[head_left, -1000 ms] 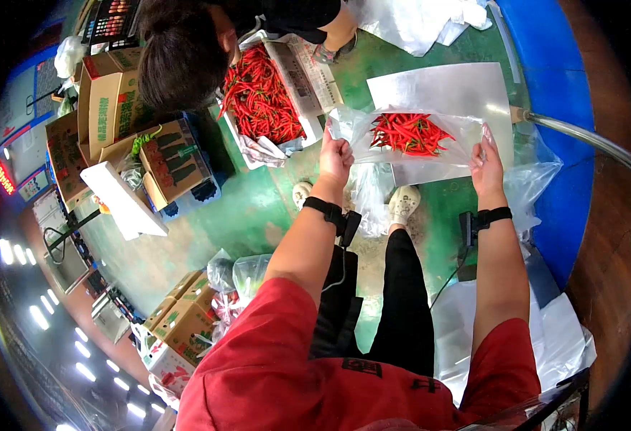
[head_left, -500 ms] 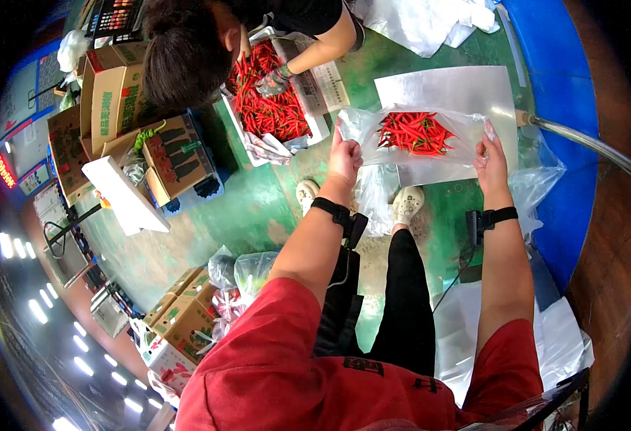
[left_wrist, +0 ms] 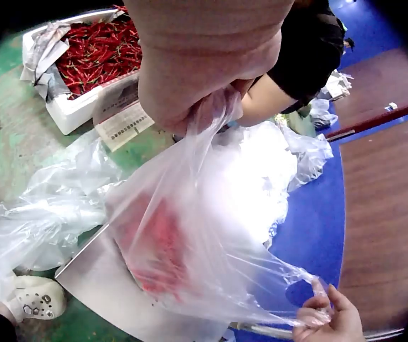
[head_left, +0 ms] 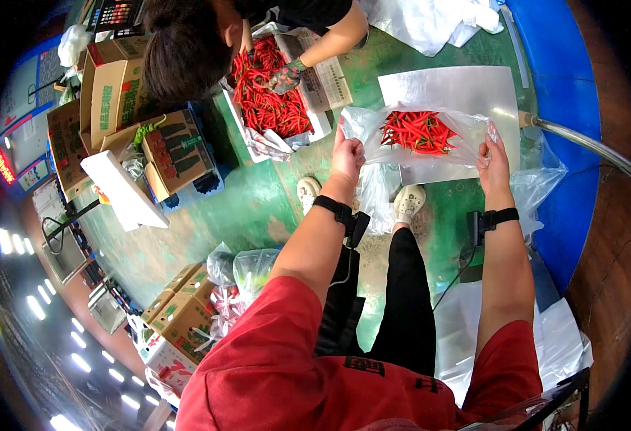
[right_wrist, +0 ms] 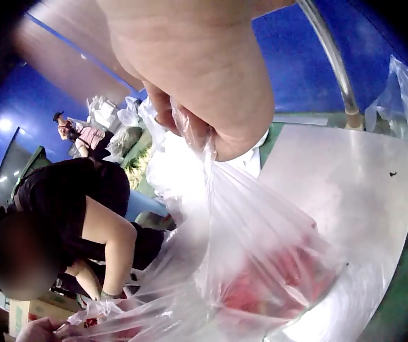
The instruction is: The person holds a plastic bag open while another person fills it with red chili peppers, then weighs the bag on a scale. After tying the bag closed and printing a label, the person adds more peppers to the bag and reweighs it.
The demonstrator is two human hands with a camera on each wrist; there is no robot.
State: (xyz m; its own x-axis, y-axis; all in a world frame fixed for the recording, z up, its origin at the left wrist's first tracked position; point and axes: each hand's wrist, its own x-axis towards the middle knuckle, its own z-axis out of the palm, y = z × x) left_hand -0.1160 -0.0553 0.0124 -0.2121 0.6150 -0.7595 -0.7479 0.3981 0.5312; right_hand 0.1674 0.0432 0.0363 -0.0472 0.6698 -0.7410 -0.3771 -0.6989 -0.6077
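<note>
A pale metal plate (head_left: 473, 90) lies over the green floor right of centre in the upper half of the head view, and left of it stands a white foam box (head_left: 320, 131) filled with red peppers. Over the plate, its long axis running left to right across the frame, is a clear plastic bag (head_left: 370, 135), drawn out between two hands; whether its underside touches the plate cannot be told. The heap of red peppers (head_left: 420, 133) sits in the middle of the bag, seen through its mouth from above and blurred through the film in both wrist views. Judged by eye, the heap lies about midway, so neither hand is clearly nearer. The left hand (head_left: 348, 156) pinches the bag's left end with fingers curled, the heap lying to its right; the right hand (head_left: 494, 161) pinches the opposite end, the heap lying to its left, both forearms reaching up from the frame's lower part.
</note>
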